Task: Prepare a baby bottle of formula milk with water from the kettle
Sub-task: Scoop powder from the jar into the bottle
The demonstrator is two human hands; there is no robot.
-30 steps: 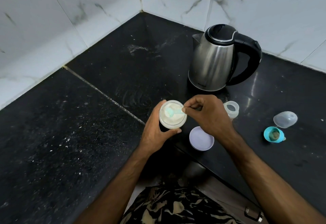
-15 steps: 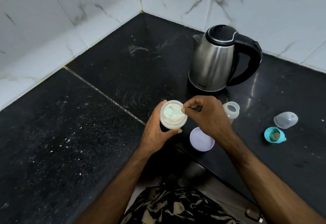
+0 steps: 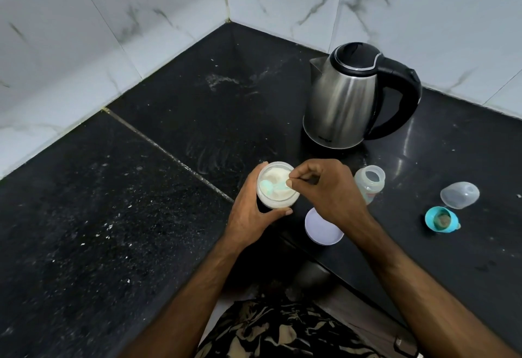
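Head view: black stone counter [image 3: 113,216] in a corner of white marbled wall tiles [image 3: 84,33], seen from above.
Left hand [image 3: 248,216]: wrapped round the side of the open formula jar [image 3: 278,187], thumb on the near wall, the other fingers on the far side; the jar is upright, just left of the right hand.
Jar contents: pale powder nearly to the rim.
Right hand [image 3: 330,191]: fingers curled, thumb and forefinger pinching the handle end of the turquoise scoop [image 3: 272,187] at the jar's right rim.
Scoop: its bowl lies on the powder at the left side of the jar; the handle reaches right to the pinching fingertips.
Baby bottle [image 3: 370,182]: uncapped, upright on the counter just right of the right hand, touching neither hand.
Kettle [image 3: 350,98]: steel with black lid and handle, behind the bottle, lid down.
Jar lid [image 3: 322,230]: white, flat on the counter, partly under the right wrist.
Teat ring [image 3: 440,219]: turquoise, far right on the counter.
Clear cap [image 3: 459,195]: lying just behind the ring.
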